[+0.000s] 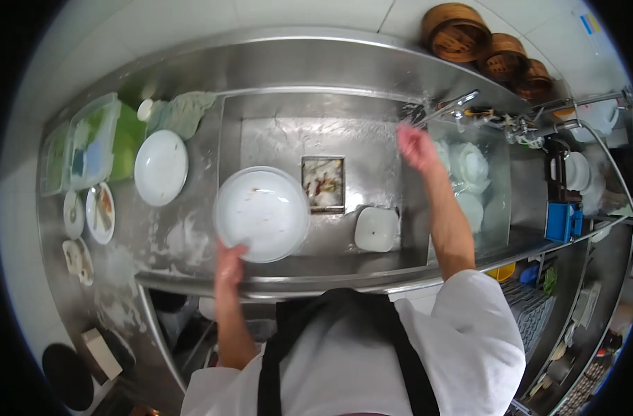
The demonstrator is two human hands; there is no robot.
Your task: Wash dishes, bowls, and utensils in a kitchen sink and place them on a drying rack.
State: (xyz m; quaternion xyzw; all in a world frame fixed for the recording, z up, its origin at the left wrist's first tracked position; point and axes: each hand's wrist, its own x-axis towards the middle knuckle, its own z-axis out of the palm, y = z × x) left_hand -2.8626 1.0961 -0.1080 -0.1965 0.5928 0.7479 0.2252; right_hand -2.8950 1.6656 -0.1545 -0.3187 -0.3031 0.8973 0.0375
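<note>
Sink station, as seen from the room; all places are reckoned from the square drain [343,184], a recess holding food scraps in the floor of the steel sink [275,139].

Item: large white bowl [261,215], round, wide-rimmed. Location: just left of the drain, with small dark flecks on its surface.

Item: left hand [230,262]. Location: left of the drain, toward the person. Partly curled around the bowl's near rim, thumb over the edge; the remaining fingers are hidden from me.

Item: right hand [417,147]. Location: right of the drain and beyond it, close to the end of the tap spout [446,107]. Fingers bent and bunched; I cannot tell whether they touch the spout or hold anything.

Item: square white dish [376,229]. Location: in the sink, right of the drain and toward the person.

Item: white bowls [472,166], several, in a water-filled basin right of the drain.

Item: round white plate [162,168], on the bench [185,229] left of the drain; farther left, an oval plate [94,225] with food remains.

Item: three bamboo steamers [456,33], in a row, beyond the drain and to its right.
</note>
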